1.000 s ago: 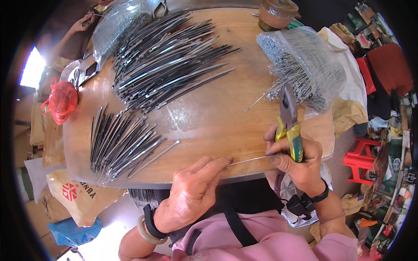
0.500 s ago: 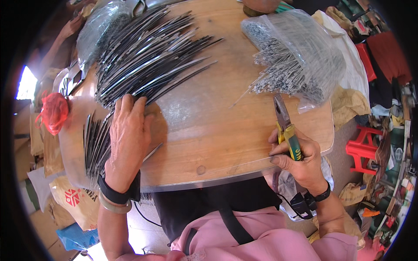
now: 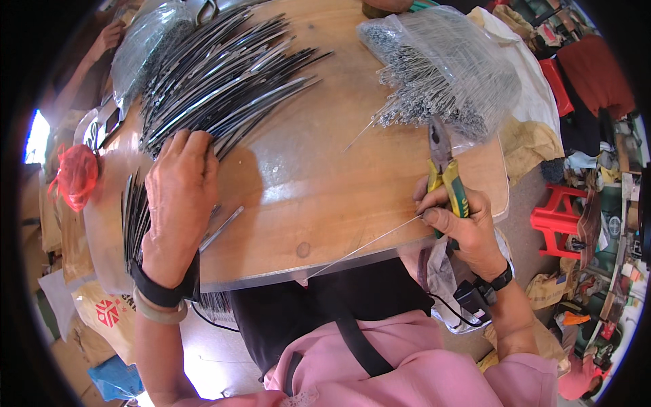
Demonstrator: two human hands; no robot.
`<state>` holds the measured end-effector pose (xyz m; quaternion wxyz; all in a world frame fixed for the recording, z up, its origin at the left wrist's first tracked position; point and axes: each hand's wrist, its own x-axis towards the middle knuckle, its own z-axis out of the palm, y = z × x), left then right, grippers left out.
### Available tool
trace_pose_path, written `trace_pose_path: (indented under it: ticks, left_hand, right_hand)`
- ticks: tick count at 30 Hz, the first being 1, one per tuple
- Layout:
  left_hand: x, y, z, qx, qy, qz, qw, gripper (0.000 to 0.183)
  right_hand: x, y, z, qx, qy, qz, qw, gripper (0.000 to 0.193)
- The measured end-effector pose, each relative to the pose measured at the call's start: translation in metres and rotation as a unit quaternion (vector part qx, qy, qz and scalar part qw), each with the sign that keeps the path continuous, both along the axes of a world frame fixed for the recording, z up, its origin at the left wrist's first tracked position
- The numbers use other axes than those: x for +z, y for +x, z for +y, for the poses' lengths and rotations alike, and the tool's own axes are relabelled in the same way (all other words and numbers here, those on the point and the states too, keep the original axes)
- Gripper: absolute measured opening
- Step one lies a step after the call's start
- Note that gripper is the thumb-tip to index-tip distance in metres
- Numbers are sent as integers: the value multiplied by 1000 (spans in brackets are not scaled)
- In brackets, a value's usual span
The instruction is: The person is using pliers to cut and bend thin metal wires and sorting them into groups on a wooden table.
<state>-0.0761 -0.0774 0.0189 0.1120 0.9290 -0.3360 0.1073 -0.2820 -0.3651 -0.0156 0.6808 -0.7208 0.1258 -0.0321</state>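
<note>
In my right hand (image 3: 468, 227) is a pair of pliers (image 3: 441, 154) with yellow and green handles, jaws pointing away from me. The same hand pinches a thin metal wire (image 3: 369, 245) between thumb and finger; it slants down left past the table's front edge. My left hand (image 3: 178, 193) is closed, its fingers curled over the near ends of a large pile of long, dark, flat strips (image 3: 224, 85). The fingertips and whatever they grip are hidden. More strips (image 3: 133, 220) lie beside and under that hand, and pale strip ends (image 3: 227, 225) stick out to its right.
An open clear plastic bag (image 3: 468, 61) of thin wires with looped ends lies at the table's far right. Another clear bag (image 3: 146, 51) is at the far left. A red bag (image 3: 76, 176) hangs by the left edge. A red stool (image 3: 557, 217) stands right of the wooden table (image 3: 298, 203).
The thin wire now shows stretching from my right hand, with the pliers raised slightly. My left hand has shifted slightly up and left along the strips. The whole view has shifted a little.
</note>
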Motion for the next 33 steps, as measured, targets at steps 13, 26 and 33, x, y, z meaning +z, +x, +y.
trace_pose_path:
  ticks: [13, 26, 33]
  left_hand:
    - [15, -144, 17, 177, -674, 622, 357, 46]
    - [-13, -167, 15, 142, -494, 654, 555, 15]
    - [-19, -162, 7, 126, -372, 739, 548, 11]
  right_hand:
    - [28, -8, -3, -67, 110, -34, 991, 21]
    - [61, 10, 9, 79, -243, -162, 953, 20]
    - [53, 34, 35, 205, -414, -198, 865, 21]
